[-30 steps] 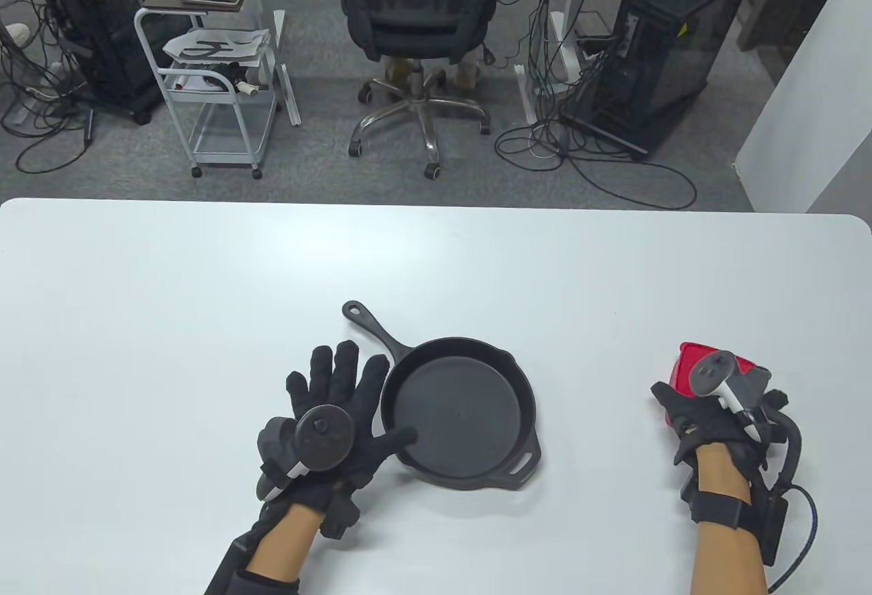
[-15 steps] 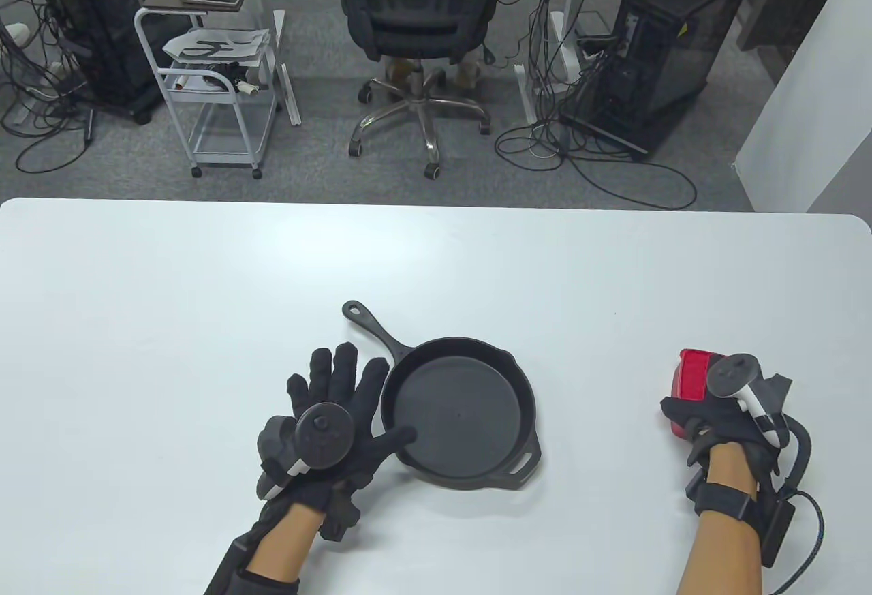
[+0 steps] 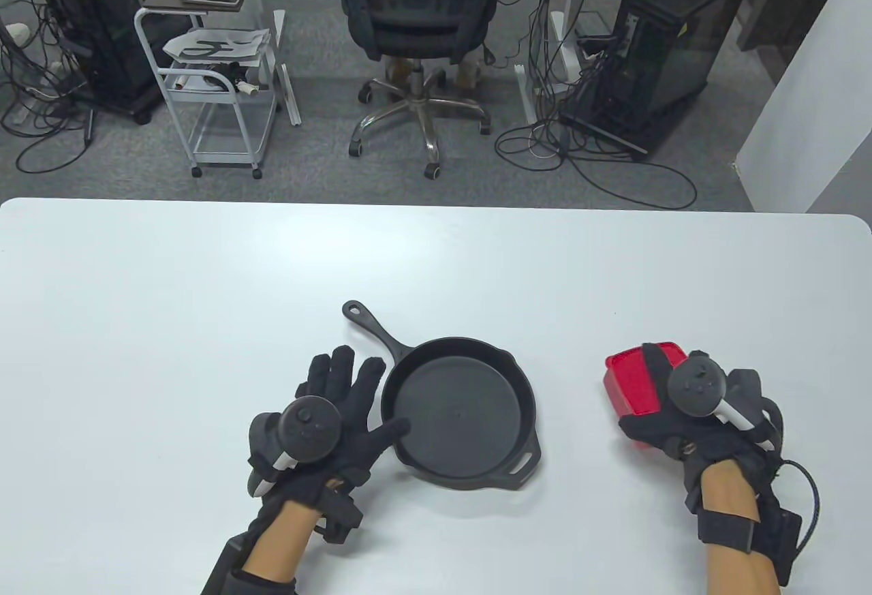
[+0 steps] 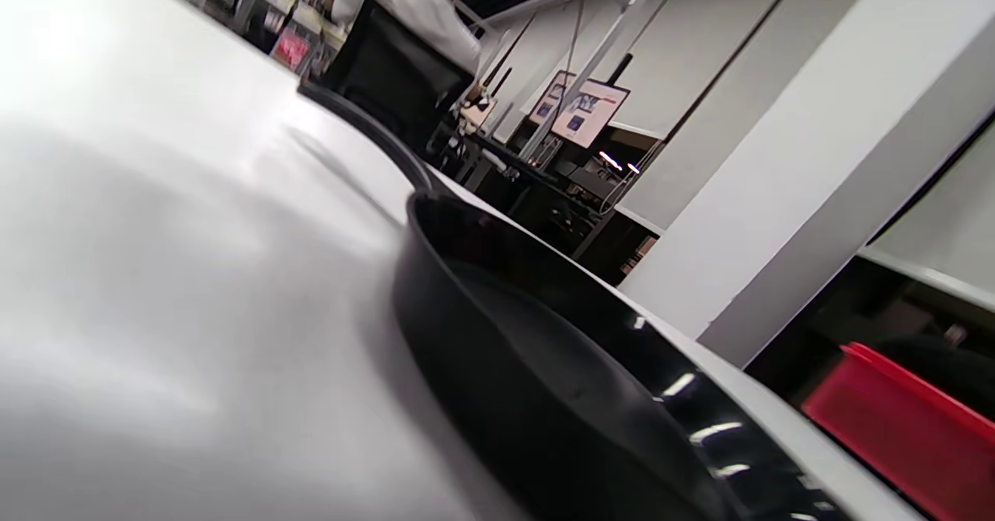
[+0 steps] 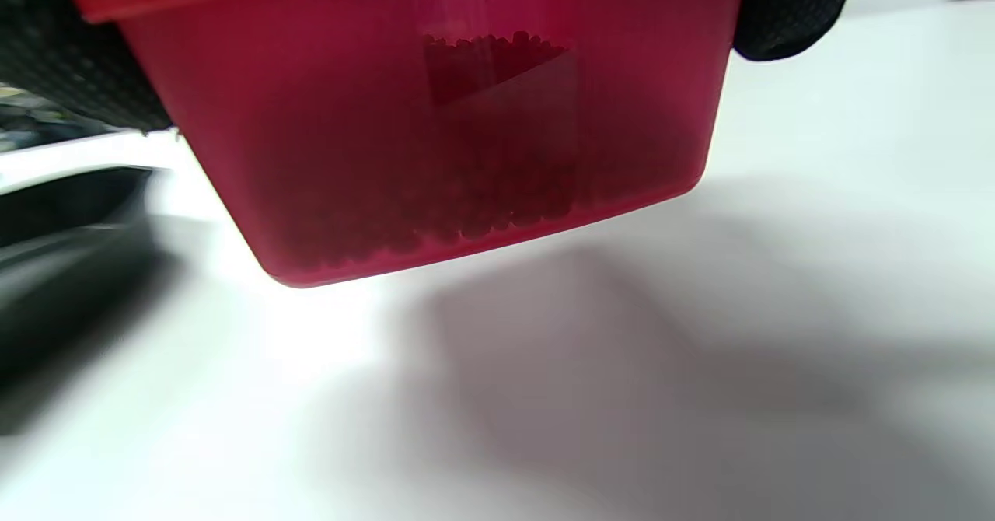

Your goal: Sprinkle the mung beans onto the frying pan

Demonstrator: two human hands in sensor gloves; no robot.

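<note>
A black cast-iron frying pan [image 3: 460, 414] sits on the white table, its long handle [image 3: 373, 324] pointing to the far left; its inside looks bare. It also shows in the left wrist view [image 4: 560, 381]. My left hand [image 3: 340, 411] lies flat beside the pan's left rim, thumb touching the rim. My right hand [image 3: 671, 411] grips a red translucent box [image 3: 633, 387] and holds it lifted off the table, right of the pan. In the right wrist view the box [image 5: 435, 117] hangs above its shadow with small round beans [image 5: 466, 218] in its bottom.
The white table [image 3: 204, 295] stretches far and left of the pan. Beyond its far edge are an office chair [image 3: 415, 22], a cart [image 3: 211, 77] and computer towers on the floor.
My right hand has lifted the red box off the table and carried it left toward the pan. My left hand has slid slightly back and left along the pan's rim.
</note>
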